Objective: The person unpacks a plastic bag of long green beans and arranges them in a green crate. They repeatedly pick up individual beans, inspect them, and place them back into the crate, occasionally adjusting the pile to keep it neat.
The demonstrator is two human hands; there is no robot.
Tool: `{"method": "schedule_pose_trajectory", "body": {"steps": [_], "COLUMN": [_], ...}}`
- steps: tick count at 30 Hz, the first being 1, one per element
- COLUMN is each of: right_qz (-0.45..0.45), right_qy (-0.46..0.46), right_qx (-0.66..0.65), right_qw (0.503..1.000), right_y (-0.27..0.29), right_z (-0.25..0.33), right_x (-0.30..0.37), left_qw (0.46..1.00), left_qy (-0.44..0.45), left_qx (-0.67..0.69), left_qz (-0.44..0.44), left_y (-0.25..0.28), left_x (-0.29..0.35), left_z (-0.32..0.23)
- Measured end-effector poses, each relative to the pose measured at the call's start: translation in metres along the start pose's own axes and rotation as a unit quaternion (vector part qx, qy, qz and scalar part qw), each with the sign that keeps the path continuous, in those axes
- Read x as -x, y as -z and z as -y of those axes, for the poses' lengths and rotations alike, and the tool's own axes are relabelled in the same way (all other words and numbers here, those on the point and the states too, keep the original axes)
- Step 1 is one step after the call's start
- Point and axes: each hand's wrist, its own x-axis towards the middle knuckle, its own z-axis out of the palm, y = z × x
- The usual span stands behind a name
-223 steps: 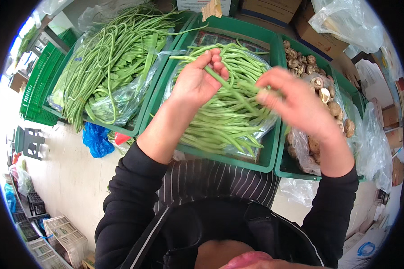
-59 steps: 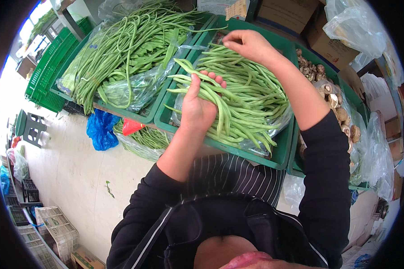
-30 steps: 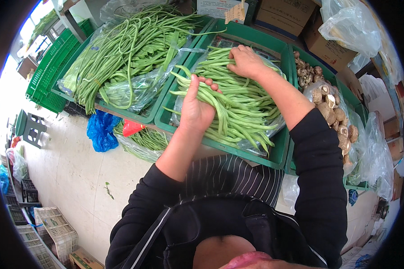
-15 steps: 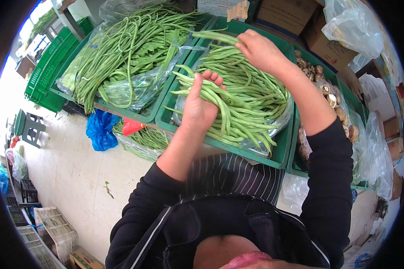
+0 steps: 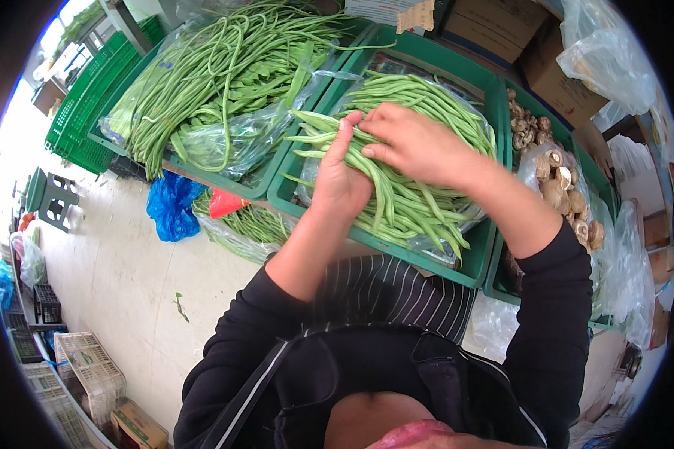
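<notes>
A bunch of long green beans (image 5: pixel 382 198) lies across the palm of my left hand (image 5: pixel 342 179), whose fingers and thumb are closed round it. Its tips stick out to the left, and the other ends trail over the crate. My right hand (image 5: pixel 412 146) has its fingers bent and pressed on the same bunch, against the left fingertips; which beans it pinches is partly hidden. Beneath both hands, loose green beans (image 5: pixel 419 97) fill much of a green plastic crate (image 5: pixel 457 275) lined with clear plastic.
To the left stands a crate of long thin beans (image 5: pixel 202 75). Mushrooms (image 5: pixel 558 191) fill crates on the right, beside clear plastic bags (image 5: pixel 606 60) and cardboard boxes (image 5: pixel 494 26). A blue bag (image 5: pixel 174 206) and a bag of beans (image 5: pixel 251 228) sit below the left crate.
My right hand has come from the crate's far side, where it held beans, down to the bunch in my left hand. My left hand keeps its hold. The view has shifted slightly.
</notes>
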Motion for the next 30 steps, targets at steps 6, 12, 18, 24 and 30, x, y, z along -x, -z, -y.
{"method": "schedule_pose_trajectory", "body": {"steps": [6,12,18,24,30], "right_qz": [0.021,0.011,-0.055,-0.125,-0.294], "right_qy": [-0.113,-0.158,-0.217,-0.274,-0.171], "right_qx": [0.173,0.115,0.024,-0.196,-0.448], "right_qw": [0.978,0.981,0.974,0.933,0.827], "right_y": [0.028,-0.004,0.030,0.039,0.062], "right_z": [-0.102,-0.134,-0.132,-0.131,-0.105], "right_x": [-0.011,0.000,0.006,0.015,-0.002], "left_qw": [0.999,0.998,0.999,0.999,1.000], "left_qy": [-0.002,0.003,0.002,0.004,0.003], "left_qx": [0.049,0.054,0.043,0.039,0.029], "left_qz": [0.023,0.012,0.015,0.013,0.004], "left_y": [0.002,0.008,0.010,0.009,0.009], "left_x": [-0.002,-0.005,-0.006,-0.007,-0.006], "left_z": [-0.001,-0.001,0.000,0.000,0.000]}}
